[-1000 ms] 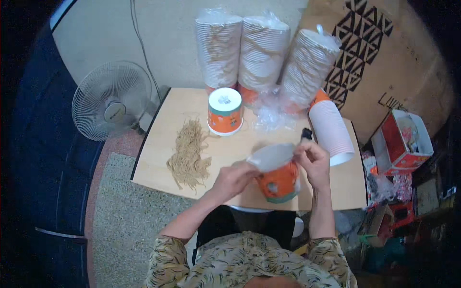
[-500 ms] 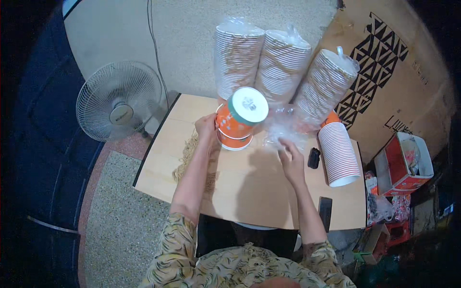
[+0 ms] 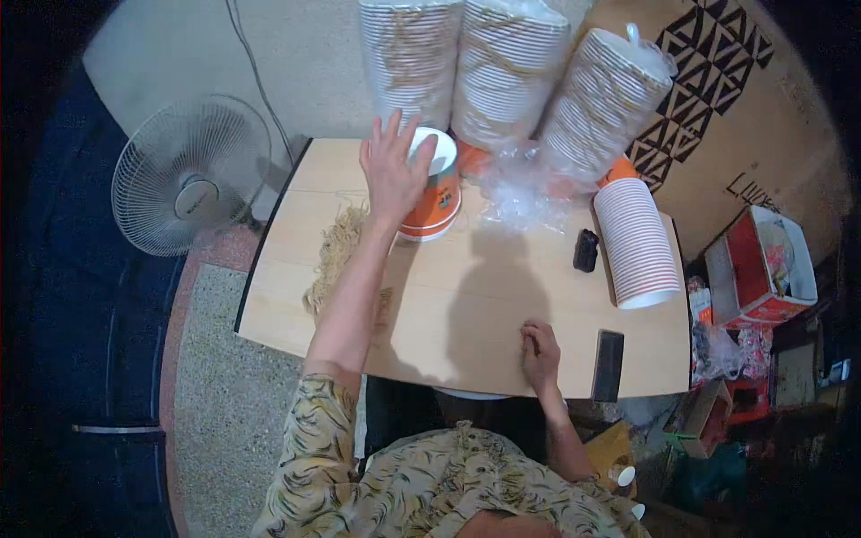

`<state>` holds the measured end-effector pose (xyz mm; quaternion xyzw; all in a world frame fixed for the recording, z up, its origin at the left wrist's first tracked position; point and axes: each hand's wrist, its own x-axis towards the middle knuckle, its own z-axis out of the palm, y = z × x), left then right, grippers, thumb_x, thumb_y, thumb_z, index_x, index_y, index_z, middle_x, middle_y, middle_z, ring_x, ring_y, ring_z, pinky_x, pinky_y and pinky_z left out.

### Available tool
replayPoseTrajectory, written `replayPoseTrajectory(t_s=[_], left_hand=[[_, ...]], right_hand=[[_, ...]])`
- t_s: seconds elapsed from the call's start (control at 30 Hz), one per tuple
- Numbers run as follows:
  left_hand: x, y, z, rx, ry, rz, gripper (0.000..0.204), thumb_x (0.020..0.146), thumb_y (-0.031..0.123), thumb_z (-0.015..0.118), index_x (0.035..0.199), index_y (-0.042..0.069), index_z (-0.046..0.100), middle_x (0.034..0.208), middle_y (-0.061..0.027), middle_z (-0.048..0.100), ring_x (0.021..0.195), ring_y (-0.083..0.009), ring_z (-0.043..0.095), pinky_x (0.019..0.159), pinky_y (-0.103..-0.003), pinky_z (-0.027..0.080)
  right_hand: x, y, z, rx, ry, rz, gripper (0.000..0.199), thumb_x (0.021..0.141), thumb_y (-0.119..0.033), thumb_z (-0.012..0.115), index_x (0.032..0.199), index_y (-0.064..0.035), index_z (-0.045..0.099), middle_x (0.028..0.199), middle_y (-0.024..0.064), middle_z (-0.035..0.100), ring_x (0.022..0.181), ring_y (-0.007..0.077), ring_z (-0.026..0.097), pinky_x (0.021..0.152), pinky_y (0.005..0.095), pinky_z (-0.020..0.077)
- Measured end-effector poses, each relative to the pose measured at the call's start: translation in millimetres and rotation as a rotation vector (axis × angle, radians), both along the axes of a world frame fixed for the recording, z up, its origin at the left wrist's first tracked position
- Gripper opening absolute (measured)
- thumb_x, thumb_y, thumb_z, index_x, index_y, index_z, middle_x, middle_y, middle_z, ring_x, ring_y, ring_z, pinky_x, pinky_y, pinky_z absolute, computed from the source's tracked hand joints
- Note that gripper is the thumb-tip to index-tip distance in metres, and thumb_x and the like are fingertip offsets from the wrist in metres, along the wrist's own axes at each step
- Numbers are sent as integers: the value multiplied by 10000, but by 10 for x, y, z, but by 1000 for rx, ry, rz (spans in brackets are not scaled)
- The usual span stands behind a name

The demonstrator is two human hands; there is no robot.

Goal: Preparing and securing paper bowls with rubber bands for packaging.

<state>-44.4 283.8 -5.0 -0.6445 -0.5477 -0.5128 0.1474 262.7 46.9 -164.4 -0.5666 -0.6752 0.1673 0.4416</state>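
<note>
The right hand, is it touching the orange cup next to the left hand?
No, the right hand is near the front edge of the table, well apart from the orange cup.

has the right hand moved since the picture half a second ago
Yes. Judged against the table, the right hand has drawn back from beside the clear plastic to near the table's front edge.

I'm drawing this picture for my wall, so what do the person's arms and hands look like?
The left hand and right hand are bare: I see no gloves. The patterned sleeves are beige-yellow with dark, curvy, leaf-like strokes, and the left one ends around the elbow.
</note>
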Motion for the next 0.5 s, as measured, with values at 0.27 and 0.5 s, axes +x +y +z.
replayPoseTrajectory(t_s=[0.27, 0.5], left_hand=[[-106, 375, -431, -235, 316, -469, 289, 925, 360, 593, 1121, 208, 743, 1236, -27, 690, 1217, -337, 580, 1064, -531, 334], [326, 110, -52, -465, 393, -34, 729, 805, 712, 604, 1327, 204, 636, 1532, -133, 415, 1405, -435, 327, 1069, -695, 275]], right_hand=[[-16, -18, -88, 71, -29, -28, 96, 876, 24, 621, 956, -17, 653, 1065, 149, 656, 1011, 322, 635, 828, 369, 531], [80, -68, -95, 38, -13, -41, 156, 822, 44, 631, 966, -13, 644, 1085, 139, 649, 1038, 340, 618, 907, 408, 511]])
